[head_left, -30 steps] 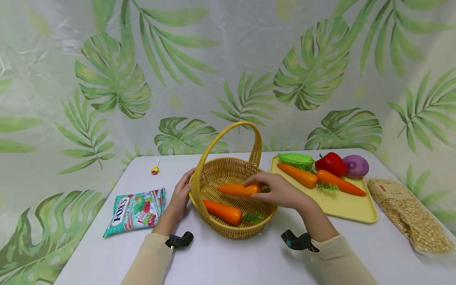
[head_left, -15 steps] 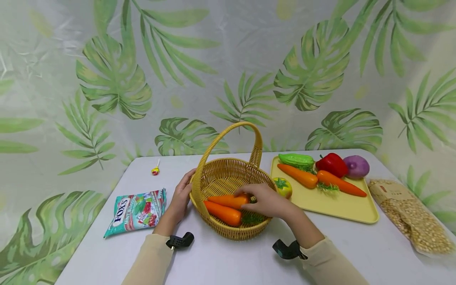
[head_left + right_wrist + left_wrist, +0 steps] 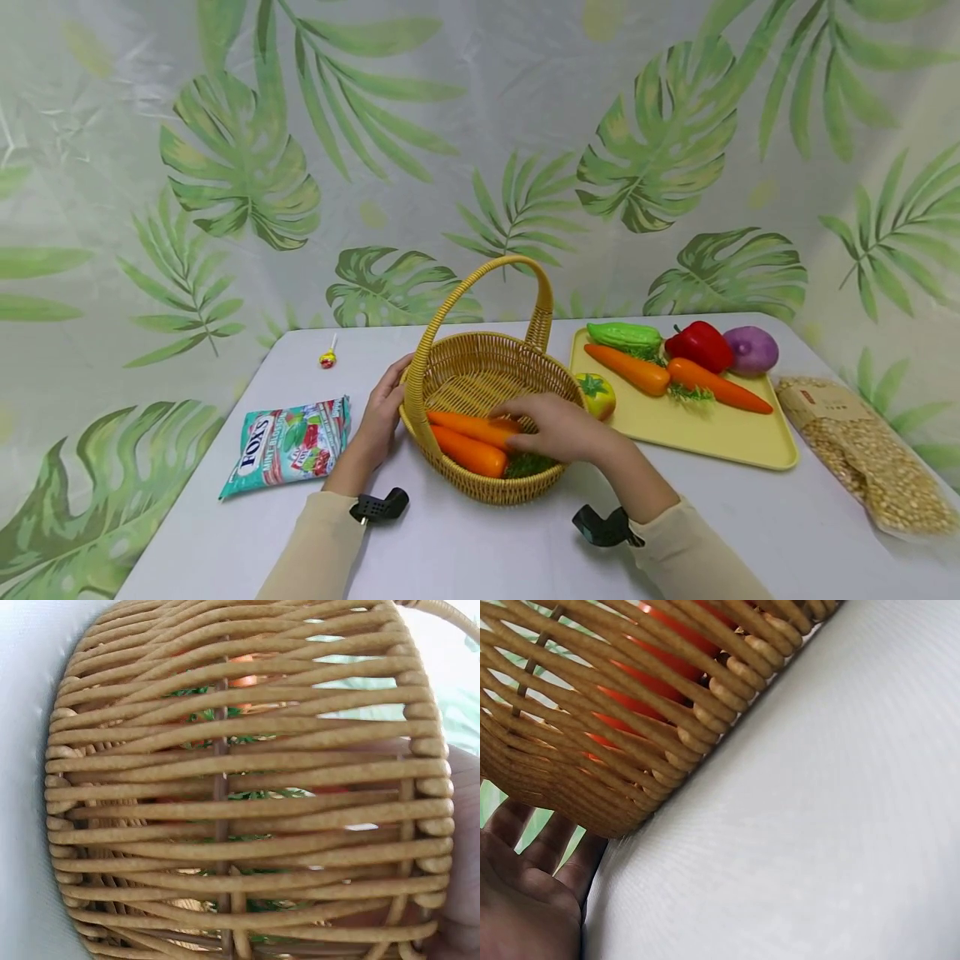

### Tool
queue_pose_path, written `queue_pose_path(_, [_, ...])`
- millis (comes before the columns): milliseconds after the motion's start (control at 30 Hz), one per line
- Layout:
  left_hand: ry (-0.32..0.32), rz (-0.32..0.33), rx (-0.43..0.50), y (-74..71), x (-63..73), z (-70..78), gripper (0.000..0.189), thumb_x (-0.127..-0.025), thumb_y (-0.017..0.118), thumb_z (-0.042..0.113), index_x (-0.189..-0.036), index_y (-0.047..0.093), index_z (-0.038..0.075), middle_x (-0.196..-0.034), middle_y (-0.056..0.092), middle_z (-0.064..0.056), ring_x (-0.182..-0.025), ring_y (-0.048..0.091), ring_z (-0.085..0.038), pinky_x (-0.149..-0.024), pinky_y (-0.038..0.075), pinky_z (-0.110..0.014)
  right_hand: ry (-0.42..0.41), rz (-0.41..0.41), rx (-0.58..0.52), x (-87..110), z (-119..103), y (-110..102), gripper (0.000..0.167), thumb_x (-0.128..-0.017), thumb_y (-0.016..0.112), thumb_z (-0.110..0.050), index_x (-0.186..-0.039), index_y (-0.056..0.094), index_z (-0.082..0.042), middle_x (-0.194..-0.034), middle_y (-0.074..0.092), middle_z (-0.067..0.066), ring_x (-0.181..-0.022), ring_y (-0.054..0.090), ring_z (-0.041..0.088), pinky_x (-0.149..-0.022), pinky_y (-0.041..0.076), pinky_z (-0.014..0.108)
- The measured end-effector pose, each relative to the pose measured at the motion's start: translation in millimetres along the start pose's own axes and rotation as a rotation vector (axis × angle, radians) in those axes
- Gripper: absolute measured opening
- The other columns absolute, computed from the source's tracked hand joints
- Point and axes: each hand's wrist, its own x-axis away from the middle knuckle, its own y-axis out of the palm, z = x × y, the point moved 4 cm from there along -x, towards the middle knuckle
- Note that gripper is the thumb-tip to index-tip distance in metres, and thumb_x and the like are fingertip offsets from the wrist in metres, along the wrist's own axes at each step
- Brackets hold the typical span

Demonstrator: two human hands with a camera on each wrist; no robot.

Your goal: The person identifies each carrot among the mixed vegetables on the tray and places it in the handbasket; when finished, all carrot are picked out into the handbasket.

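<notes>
A yellow wicker basket (image 3: 480, 354) with a tall arched handle stands mid-table. Inside, two orange toy carrots lie side by side: a rear carrot (image 3: 465, 423) and a front carrot (image 3: 468, 452). My right hand (image 3: 558, 423) reaches over the basket's right rim and holds the rear carrot by its thick leafy end; the fingertips are partly hidden. Against the basket's outer left side rests my left hand (image 3: 381, 410). The left wrist view shows its extended fingers (image 3: 547, 844) at the wicker wall. Through the weave in the right wrist view, green carrot leaves (image 3: 262, 795) show.
Right of the basket, a yellow tray (image 3: 720, 442) bears two carrots, a green gourd, a red pepper and a purple round vegetable. A yellow-green fruit (image 3: 600, 398) sits near the basket. A bag of kernels (image 3: 862, 450), a FOX'S candy bag (image 3: 288, 442) and a lollipop (image 3: 327, 358) lie around.
My right hand has moved left and down with the rear carrot, which now lies against the front carrot. The yellow-green fruit has come into view. My left hand stays at the basket.
</notes>
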Motion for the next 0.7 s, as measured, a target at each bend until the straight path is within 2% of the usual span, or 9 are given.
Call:
queue_pose_path(400, [0.01, -0.004, 0.001, 0.6, 0.4, 2.1, 0.048, -0.104, 0.039, 0.018, -0.151, 0.04, 0.024, -0.157, 0.041, 0.004, -0.138, 0.041, -0.004, -0.106, 0.038, -0.011, -0.026, 0.045, -0.11, 3.1, -1, -12, 0.036, -0.097, 0.063, -0.017, -0.133, 0.063, -0.012, -0.129, 0.068, 0.007, -0.119, 0.062, 0.029, -0.101, 0.05, 0.051])
queue_pose_path(533, [0.0, -0.001, 0.001, 0.2, 0.7, 1.8, 0.048, -0.104, 0.039, 0.018, -0.151, 0.04, 0.025, -0.157, 0.041, 0.004, -0.137, 0.042, -0.004, -0.105, 0.038, -0.011, -0.051, 0.078, -0.112, 5.3, -1, -19, 0.035, -0.097, 0.063, -0.016, -0.132, 0.064, -0.013, -0.129, 0.068, 0.006, -0.116, 0.064, 0.028, -0.099, 0.052, 0.049])
queue_pose_path(700, [-0.012, -0.002, -0.006, -0.5, 0.7, 0.8, 0.048, -0.104, 0.039, 0.02, -0.151, 0.04, 0.026, -0.157, 0.042, 0.004, -0.136, 0.044, -0.004, -0.105, 0.039, -0.014, -0.098, 0.138, -0.182, 9.6, 1, -30, 0.037, -0.097, 0.062, -0.011, -0.134, 0.062, -0.013, -0.131, 0.067, 0.005, -0.112, 0.067, 0.028, -0.095, 0.055, 0.045])
